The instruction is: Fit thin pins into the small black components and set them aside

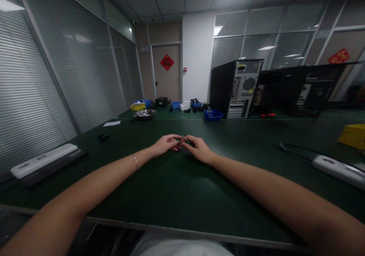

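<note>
Across the middle of the room: one green table (171, 199), its near edge running beneath both forearms. Upon it, by descending size:

One desktop computer tower (239, 96), black, upright at the far side, rear panel exposed.

One white power strip (336, 169), at the right, with a dark cable near it.

One shallow metal bowl (145, 114), far left of centre, set well apart from the hands.

One blue plastic bin (213, 115), just beside the tower.

One pair of bare hands, meeting at mid-table. Right hand (198, 148): grip pinching, thumb and forefinger drawn together. Left hand (164, 145): fingers curled in close to the right fingertips; whether its grip pinched anything could not be told.

One slim metallic piece (184, 137), between the two sets of fingertips, raised off the table; exact type too small to tell.

Step in hand, by judgement: fine two-handed work on that piece. The next move called for steady fingertips, a light pinch and careful alignment.
</note>
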`<state>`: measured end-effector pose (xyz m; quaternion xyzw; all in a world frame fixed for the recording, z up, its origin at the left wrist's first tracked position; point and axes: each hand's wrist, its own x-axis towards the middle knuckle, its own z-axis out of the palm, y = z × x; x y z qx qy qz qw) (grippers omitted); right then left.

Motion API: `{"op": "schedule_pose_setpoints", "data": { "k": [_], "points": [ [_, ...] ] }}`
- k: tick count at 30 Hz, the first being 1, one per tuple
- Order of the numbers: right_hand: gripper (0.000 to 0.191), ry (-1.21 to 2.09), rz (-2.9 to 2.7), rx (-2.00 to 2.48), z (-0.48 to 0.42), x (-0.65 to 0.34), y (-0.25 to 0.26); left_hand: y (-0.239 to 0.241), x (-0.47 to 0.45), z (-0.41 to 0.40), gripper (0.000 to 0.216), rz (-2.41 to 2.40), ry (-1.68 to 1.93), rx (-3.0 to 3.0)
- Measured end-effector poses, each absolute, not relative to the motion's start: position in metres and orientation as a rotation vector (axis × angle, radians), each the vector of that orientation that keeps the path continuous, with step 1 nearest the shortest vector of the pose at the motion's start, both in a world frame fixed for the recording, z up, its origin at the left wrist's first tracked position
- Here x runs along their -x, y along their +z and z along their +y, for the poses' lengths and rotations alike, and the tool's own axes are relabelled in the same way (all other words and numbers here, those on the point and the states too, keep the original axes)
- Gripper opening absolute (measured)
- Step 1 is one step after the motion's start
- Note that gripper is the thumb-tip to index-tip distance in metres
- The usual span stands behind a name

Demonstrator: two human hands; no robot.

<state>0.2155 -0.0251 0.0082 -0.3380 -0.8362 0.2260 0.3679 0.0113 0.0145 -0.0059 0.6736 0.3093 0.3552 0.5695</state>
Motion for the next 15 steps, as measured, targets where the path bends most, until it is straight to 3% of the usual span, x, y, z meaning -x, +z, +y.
{"op": "schedule_pose_setpoints", "data": {
  "k": [8,15],
  "points": [
    [0.026,0.589,-2.216,0.827,-0.023,-0.211,0.008,-0.004,-0.005,0.014,0.054,0.688,0.872,-1.473],
    [0.023,0.483,-2.115,0.897,-0.011,-0.214,0.000,-0.007,-0.004,0.017,0.045,0.725,0.895,-1.394]
  ]
}}
